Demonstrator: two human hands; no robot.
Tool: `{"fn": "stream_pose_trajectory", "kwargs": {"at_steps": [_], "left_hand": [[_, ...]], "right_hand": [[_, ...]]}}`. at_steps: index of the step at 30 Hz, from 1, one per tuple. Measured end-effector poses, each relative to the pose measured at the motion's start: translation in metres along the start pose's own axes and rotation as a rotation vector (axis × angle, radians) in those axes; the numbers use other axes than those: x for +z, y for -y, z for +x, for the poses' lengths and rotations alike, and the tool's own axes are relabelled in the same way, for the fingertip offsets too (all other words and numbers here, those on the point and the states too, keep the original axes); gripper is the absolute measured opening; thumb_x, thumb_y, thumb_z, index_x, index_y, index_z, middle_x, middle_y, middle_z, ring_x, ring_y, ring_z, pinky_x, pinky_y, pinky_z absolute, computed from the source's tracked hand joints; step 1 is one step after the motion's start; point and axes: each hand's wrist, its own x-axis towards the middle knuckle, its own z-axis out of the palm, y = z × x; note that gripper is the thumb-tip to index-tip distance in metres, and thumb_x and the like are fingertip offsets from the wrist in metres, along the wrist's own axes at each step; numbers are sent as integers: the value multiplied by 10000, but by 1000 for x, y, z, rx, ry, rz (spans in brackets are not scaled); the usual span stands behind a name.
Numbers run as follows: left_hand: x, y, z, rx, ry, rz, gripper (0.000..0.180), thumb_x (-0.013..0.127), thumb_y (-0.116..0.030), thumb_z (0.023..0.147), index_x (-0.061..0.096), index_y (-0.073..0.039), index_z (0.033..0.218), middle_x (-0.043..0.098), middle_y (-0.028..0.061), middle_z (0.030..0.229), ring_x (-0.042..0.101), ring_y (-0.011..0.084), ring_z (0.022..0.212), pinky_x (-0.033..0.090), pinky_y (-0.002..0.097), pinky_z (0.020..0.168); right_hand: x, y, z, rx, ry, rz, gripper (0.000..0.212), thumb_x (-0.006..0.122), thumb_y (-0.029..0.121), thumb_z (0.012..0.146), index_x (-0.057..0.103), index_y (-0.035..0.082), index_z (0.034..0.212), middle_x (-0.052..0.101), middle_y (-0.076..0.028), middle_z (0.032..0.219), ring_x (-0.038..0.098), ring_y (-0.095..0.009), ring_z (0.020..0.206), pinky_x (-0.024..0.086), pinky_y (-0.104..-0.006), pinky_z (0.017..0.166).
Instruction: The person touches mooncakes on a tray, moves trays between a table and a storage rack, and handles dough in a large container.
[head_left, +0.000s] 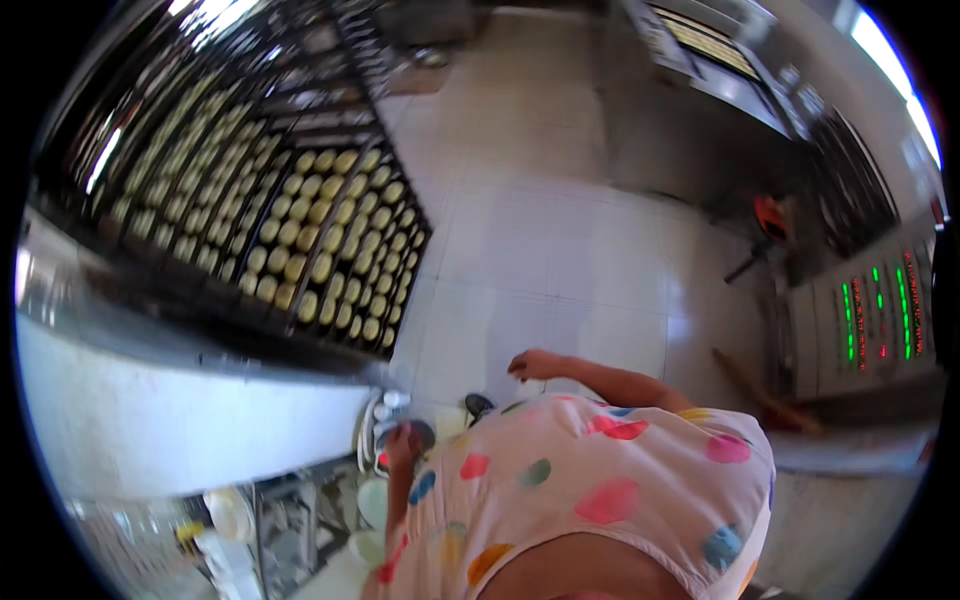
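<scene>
My right hand (533, 364) hangs in front of my body above the tiled floor. Its fingers are loosely bent and a little apart, with nothing visible in them. Lower on the left, my left hand (403, 446) is down at my side, near a dark round thing and several white items by the wall end. Motion smears its fingers, so I cannot tell whether they hold anything. Ahead to the left stands a dark rack (385, 130), its trays filled with rows of round, pale yellow pieces (300, 235) that look like dough or pastries. Neither hand touches the rack.
Light floor tiles (540, 240) run ahead between the rack and a steel counter (650, 130). A tray of pale pieces (705, 42) rests on the counter. At right are a panel with green and red lights (865, 315) and a red object (769, 217). A low white wall (190, 420) is left.
</scene>
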Motion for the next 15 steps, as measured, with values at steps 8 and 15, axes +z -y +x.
{"fn": "stream_pose_trajectory", "kwargs": {"at_steps": [8,15], "left_hand": [[14,-147,92,72,9,-539,359,616,-161,838,492,-27,1147,600,94,1015,606,225,926,497,349,818],[27,-218,170,145,-32,-895,333,625,-110,834,490,-41,1132,592,103,1051,569,247,1019,453,382,907]], "right_hand": [[-81,57,106,240,-255,614,309,487,191,907,551,-7,1136,629,-133,1027,631,-231,931,504,-316,821],[-175,99,258,214,-128,718,357,554,222,872,538,-2,1149,617,-133,1063,609,-238,982,487,-329,854]]}}
